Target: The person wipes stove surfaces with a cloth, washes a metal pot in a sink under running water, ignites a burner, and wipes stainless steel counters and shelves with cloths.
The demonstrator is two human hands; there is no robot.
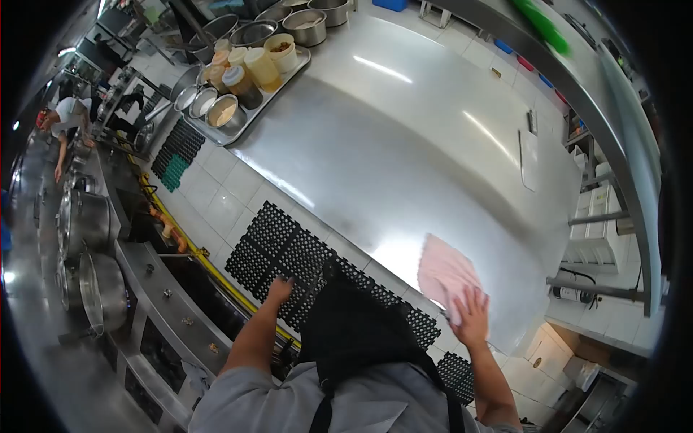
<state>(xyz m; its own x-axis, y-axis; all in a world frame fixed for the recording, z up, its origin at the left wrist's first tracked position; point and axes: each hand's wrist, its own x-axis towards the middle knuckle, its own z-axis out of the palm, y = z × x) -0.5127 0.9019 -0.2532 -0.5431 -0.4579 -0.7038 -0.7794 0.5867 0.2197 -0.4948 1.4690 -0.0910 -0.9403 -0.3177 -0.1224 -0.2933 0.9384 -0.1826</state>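
A pink cloth [445,270] lies over the near right edge of the steel table [404,151]. On the cloth's near end is my right hand [473,314], fingers spread over it and holding it against the metal. My left hand [280,290] hangs at my side above the black floor mat, away from the table. Its fingers look curled closed, with a small dark spot at their tips that is too small to name.
At the table's far left, a tray [271,101] carries squeeze bottles [242,83] and metal bowls [226,114]. A knife [528,159] lies at the right. Behind my left side are stoves with pots [101,289]; a co-worker [68,119] leans there. A shelf frame [613,115] overhangs the right.
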